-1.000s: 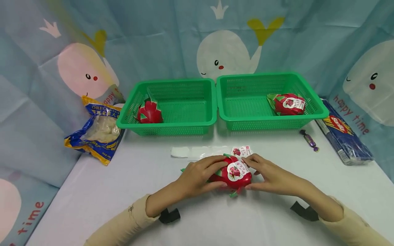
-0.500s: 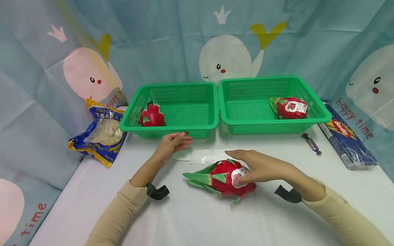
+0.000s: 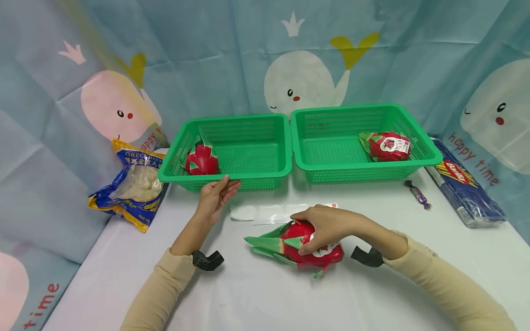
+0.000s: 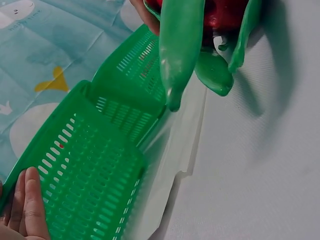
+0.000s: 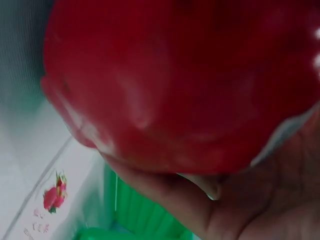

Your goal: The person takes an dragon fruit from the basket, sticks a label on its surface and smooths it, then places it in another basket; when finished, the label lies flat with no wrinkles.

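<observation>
A red dragon fruit with green leaves (image 3: 296, 257) lies near the middle of the table, its tip towards the left. My right hand (image 3: 329, 225) grips it from above, covering part of its white label. In the right wrist view the red dragon fruit (image 5: 165, 85) fills much of the picture. My left hand (image 3: 215, 197) is at the front rim of the left green basket (image 3: 261, 175), with the thumb above the rim and the fingers against the outer wall. In the left wrist view, its fingers (image 4: 32, 200) lie on the basket's perforated side.
Another dragon fruit (image 3: 202, 160) sits in the left basket. The right green basket (image 3: 331, 168) holds a labelled dragon fruit (image 3: 389, 146). A label strip (image 3: 265, 214) lies behind the gripped fruit. A pasta bag (image 3: 136, 181) stands left; a wrapped candy (image 3: 419, 195) and blue Barilla pack (image 3: 463, 184) lie right.
My left hand has left the dragon fruit and moved left and up to the left basket's rim. The right hand has shifted left and now holds the fruit from above.
</observation>
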`<state>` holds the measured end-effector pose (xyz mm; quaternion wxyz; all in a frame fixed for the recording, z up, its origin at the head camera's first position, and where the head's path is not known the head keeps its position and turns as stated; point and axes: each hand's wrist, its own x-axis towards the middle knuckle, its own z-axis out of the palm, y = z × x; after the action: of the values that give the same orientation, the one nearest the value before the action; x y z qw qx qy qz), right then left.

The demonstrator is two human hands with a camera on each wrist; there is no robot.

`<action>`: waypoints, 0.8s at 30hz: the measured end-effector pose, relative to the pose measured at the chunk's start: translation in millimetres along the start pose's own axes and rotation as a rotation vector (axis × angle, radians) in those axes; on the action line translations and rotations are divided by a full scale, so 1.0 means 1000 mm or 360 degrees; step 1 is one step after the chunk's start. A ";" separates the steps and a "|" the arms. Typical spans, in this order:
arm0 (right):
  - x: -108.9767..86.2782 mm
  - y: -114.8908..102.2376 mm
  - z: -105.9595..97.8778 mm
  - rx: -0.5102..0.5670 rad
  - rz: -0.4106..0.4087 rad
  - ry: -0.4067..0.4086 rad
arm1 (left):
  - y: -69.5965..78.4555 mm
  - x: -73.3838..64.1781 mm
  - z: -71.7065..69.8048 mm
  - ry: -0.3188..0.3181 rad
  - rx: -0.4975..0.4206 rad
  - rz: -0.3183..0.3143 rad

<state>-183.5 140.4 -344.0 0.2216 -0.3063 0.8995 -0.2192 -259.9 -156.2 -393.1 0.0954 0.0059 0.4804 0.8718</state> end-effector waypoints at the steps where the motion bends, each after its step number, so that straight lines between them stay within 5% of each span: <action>1: 0.000 -0.001 0.001 0.0002 -0.0004 0.0026 | 0.000 0.000 -0.001 0.0010 -0.0005 0.0007; 7: -0.004 0.003 0.002 0.0139 0.0008 0.0157 | 0.000 -0.001 -0.004 0.0038 -0.0048 0.0043; 12: -0.015 0.013 -0.026 0.0237 0.0067 0.0338 | -0.001 -0.001 -0.005 0.0025 -0.0063 0.0046; 19: -0.032 0.037 -0.101 0.0382 0.0302 0.0825 | -0.001 0.000 -0.005 0.0019 -0.0051 0.0065; 24: -0.024 0.069 -0.129 0.0584 0.0566 0.1208 | -0.002 0.000 -0.005 0.0023 -0.0043 0.0079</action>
<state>-266.6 239.4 -270.0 -0.0389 -0.0007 0.9019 -0.4302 -259.8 -159.1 -397.2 0.0702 0.0101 0.4689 0.8804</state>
